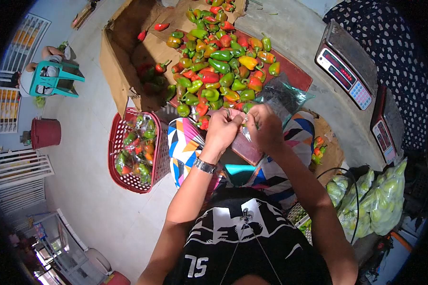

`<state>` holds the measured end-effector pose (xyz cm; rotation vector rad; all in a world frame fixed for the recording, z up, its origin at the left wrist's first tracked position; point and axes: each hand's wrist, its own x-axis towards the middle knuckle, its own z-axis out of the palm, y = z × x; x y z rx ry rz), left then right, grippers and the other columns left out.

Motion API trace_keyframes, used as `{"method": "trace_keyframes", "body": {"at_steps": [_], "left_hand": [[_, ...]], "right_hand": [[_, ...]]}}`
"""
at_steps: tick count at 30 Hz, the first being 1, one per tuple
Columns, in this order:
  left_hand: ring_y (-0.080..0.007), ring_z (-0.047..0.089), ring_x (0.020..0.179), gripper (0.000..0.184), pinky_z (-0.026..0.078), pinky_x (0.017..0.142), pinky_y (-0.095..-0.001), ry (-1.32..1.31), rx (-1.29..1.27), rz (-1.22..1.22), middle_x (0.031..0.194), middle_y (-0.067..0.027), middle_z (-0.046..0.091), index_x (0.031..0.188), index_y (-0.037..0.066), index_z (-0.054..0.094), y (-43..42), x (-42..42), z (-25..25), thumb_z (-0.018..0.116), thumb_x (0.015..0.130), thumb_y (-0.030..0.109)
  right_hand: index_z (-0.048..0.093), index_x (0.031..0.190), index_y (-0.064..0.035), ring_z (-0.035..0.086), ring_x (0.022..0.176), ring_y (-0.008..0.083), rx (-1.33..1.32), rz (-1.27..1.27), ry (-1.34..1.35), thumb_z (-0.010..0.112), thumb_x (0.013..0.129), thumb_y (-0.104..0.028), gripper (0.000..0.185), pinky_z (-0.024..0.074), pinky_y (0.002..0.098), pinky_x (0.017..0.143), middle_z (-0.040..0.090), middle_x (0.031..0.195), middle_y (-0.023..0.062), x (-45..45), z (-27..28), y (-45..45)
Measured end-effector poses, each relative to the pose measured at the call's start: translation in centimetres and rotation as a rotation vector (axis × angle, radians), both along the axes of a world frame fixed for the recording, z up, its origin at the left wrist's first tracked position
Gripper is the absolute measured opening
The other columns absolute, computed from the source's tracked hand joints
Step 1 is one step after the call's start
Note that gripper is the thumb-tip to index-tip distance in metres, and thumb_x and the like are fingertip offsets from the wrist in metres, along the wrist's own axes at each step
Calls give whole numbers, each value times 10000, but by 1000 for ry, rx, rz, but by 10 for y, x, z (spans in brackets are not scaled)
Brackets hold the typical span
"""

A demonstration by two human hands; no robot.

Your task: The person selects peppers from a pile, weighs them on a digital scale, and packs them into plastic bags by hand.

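Note:
My left hand [222, 129], with a metal watch on its wrist, is closed in a pinch at the top of a clear plastic bag [245, 135] over my lap. Close beside it, my right hand [265, 127] is curled on the same bag, slightly blurred by motion. The fingers partly hide the bag and what is in it. A red pepper [203, 123] shows just left of my left hand. Beyond both hands lies a big pile of green, red and yellow peppers [218, 66]. Dark and clear plastic bags [281, 97] lie just past my right hand.
A cardboard box [116, 61] borders the pile on the left. A red basket [113, 164] holds bagged peppers. Two digital scales [345, 71] stand at the right, near bags of green produce [383, 204]. A teal chair [57, 78] with a person is at far left.

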<state>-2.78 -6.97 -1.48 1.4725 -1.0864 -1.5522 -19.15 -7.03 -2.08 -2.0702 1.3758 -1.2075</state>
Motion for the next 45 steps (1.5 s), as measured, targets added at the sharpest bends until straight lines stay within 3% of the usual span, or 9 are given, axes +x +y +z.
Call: {"method": "trace_keyframes", "body": {"at_steps": [7,13,22,27,30,33,34,41,45], "left_hand": [[-75,545,812,144,440,750,-234,-38,-28,-47,880,16,624,981,-6,657,5,-2,9,598,1028,116],[-74,537,822,145,440,772,-243,75,-91,-52,889,19,621,976,4,654,9,2,11,599,1034,126],[-56,581,794,81,457,753,-226,263,49,11,842,8,671,945,2,695,12,5,6,667,978,71],[-66,593,807,59,463,729,-221,34,-32,3,918,-20,693,973,8,711,12,1,13,679,946,49],[-146,605,1012,129,463,887,-299,-241,-393,-83,1157,-72,685,1051,43,735,12,6,35,670,941,66],[-214,568,1101,142,429,970,-343,-259,-699,-196,1309,-80,625,1051,81,738,4,16,27,659,938,112],[-269,532,1195,161,359,1074,-405,-160,-681,-246,1376,-106,605,1037,66,733,2,20,29,655,967,188],[-222,586,1160,222,429,1014,-373,617,-265,-228,1343,-115,620,963,6,756,13,21,39,699,954,220],[-184,593,1090,150,448,964,-338,647,-300,-202,1233,-77,643,940,-9,748,16,18,44,698,919,130]], "right_hand": [[600,998,-64,690,781,205,92,-248,-159,736,864,-57,191,551,350,702,664,867,87,13,10,46],[598,1032,-63,728,763,163,119,-312,-305,781,838,-51,266,570,291,692,712,857,62,31,4,38],[590,1025,-70,698,691,160,169,-321,-224,769,837,-52,261,557,317,636,681,811,58,31,11,41],[539,1028,-44,640,802,290,110,-164,-61,698,818,14,269,515,425,708,589,886,136,25,8,34],[489,1050,-20,594,905,376,-17,61,-55,634,809,68,295,487,479,790,543,959,188,14,12,22],[451,1059,-7,567,934,409,-94,320,-46,581,805,108,307,472,511,828,517,978,202,2,42,6],[441,1059,-4,563,933,412,-116,406,-33,565,804,119,309,470,519,833,511,977,202,0,54,1],[450,1029,-15,549,866,383,-27,547,-156,518,843,117,238,466,473,806,506,939,177,-1,99,2],[411,985,-27,491,729,258,-41,448,-130,549,895,90,202,415,362,668,507,900,128,0,111,14]]}}
